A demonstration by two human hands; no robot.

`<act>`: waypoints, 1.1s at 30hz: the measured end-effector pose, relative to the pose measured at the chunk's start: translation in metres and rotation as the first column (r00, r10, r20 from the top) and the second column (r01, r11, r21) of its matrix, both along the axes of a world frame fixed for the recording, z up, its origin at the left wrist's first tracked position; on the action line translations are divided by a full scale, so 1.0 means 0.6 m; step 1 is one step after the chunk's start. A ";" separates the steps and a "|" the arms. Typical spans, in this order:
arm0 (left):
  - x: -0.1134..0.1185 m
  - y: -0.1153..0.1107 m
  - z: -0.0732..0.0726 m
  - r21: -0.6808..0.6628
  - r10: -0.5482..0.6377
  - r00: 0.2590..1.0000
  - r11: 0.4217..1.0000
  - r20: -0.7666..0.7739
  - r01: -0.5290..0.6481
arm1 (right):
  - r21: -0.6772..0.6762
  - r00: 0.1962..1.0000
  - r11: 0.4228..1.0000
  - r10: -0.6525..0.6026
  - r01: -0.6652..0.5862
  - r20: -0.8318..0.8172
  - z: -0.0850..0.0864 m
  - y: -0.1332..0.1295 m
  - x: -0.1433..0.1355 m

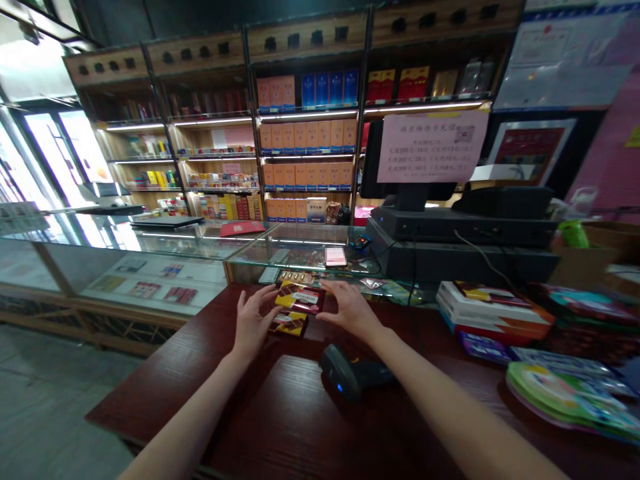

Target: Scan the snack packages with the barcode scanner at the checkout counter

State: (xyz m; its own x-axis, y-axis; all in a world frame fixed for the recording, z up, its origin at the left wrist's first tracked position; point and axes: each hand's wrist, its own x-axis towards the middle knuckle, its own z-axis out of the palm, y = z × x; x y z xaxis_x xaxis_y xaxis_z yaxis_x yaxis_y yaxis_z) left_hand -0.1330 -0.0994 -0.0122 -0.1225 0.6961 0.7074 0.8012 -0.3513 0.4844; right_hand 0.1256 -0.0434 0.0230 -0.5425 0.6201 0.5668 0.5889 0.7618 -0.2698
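Note:
Between my two hands is a chocolate bar (300,297) in a yellow and brown wrapper with a red edge. My left hand (256,320) grips its left end between thumb and fingers. At the bar's right end, my right hand (350,308) closes on it with thumb and fingers. Just below and partly under it lies a second chocolate bar (290,324) in a similar wrapper, on the dark wooden counter (200,373). A black barcode scanner (345,373) with a small blue light rests on the counter, nearer to me.
A glass display case (300,240) adjoins the counter's far side. At right stand a monitor with a pink paper sign (433,147), a stack of boxes (485,310) and green colourful packages (565,393). Shelves of boxed goods (307,137) line the back wall.

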 end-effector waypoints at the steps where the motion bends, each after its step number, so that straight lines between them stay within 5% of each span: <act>1: -0.006 -0.003 -0.003 -0.003 0.012 1.000 1.000 -0.006 -0.012 | -0.007 1.000 1.000 0.010 -0.010 0.019 -0.001 0.001 -0.007; 17: -0.060 -0.013 -0.035 -0.218 0.063 0.995 0.975 0.073 -0.046 | -0.145 0.978 0.985 0.122 -0.098 0.170 -0.028 0.032 -0.073; 33: -0.060 -0.021 -0.028 -0.417 0.130 0.983 0.907 0.131 -0.065 | -0.186 0.943 0.980 0.121 -0.064 0.309 -0.042 0.029 -0.089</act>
State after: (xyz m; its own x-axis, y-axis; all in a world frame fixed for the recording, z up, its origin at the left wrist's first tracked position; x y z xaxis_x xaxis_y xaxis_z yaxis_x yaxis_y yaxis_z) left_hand -0.1688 -0.1119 -0.0289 -0.2877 0.8989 0.3304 0.7266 -0.0198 0.6868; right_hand 0.0721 -0.0258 -0.0025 -0.7359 0.6310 0.2455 0.5944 0.7757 -0.2119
